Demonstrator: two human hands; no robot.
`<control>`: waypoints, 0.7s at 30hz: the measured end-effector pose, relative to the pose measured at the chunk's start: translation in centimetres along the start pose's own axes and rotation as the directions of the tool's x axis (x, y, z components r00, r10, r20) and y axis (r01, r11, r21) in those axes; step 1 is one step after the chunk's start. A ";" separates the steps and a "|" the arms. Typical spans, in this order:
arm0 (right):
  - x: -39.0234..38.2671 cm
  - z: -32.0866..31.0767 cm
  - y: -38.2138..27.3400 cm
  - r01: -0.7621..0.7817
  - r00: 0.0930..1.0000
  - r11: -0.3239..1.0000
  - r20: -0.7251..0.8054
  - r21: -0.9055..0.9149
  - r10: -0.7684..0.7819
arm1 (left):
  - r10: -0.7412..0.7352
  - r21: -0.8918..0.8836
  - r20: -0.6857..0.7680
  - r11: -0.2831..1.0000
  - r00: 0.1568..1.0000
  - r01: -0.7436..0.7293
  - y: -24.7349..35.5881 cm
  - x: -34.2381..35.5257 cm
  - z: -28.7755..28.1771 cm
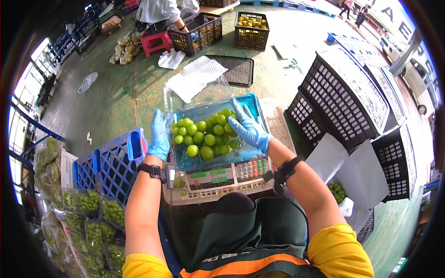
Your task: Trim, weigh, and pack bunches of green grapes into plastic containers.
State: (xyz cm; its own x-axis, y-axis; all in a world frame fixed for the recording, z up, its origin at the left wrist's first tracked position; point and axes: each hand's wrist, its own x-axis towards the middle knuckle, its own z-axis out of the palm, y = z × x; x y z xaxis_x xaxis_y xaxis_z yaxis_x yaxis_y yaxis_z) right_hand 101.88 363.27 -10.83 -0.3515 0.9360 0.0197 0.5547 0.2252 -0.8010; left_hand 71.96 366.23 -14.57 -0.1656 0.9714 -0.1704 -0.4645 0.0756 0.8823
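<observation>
A bunch of green grapes [207,134] lies in a clear plastic box whose see-through lid [204,95] stands raised at the far side. Under it are a blue tray [254,104] and a weighing scale [227,176] with lit green displays and a keypad. My left hand [160,135], in a blue glove, is at the box's left side with fingers stretched upward. From the right, my right hand [249,125], also gloved, rests against the grapes with fingers spread. Both hands are open; whether the left touches the box wall is hard to tell.
At left stand a blue crate [111,160] and several bagged grape bunches [88,201]. Stacked black crates [343,99] with paper liners rise at right, another grape bunch [337,192] beside them. Farther off, a person [157,11] sits on a red stool [155,42] by a fruit crate [197,34].
</observation>
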 end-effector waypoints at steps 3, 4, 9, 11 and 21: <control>0.0 -0.1 1.0 -0.026 0.999 0.990 0.034 -0.140 0.031 | 0.069 -0.224 0.061 0.973 0.996 -0.053 1.6 -0.6 -0.3; 0.2 0.1 2.5 -0.017 1.000 0.984 0.014 0.177 0.014 | 0.052 -0.282 0.121 0.959 0.991 -0.016 2.8 -1.5 1.1; -1.8 -0.2 2.1 0.036 0.902 0.143 -0.093 0.989 0.421 | 0.132 0.677 0.381 0.634 0.915 -0.373 2.8 -5.0 -1.1; -2.4 -0.6 4.0 0.046 0.959 0.236 -0.109 0.971 0.261 | 0.134 0.629 0.285 0.721 0.949 -0.291 2.0 -8.1 1.5; -5.7 5.4 2.0 0.298 0.831 0.588 -0.508 0.752 0.229 | 0.309 0.223 0.000 0.927 0.951 -0.301 -4.7 -10.7 -1.4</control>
State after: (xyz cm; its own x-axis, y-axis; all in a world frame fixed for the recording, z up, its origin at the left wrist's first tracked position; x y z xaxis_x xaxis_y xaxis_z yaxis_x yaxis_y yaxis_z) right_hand 100.95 356.93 -15.76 0.2176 0.9664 0.1370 -0.3461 0.2077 -0.9149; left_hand 74.68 355.11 -17.53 -0.3005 0.9474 0.1104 -0.1871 -0.1721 0.9672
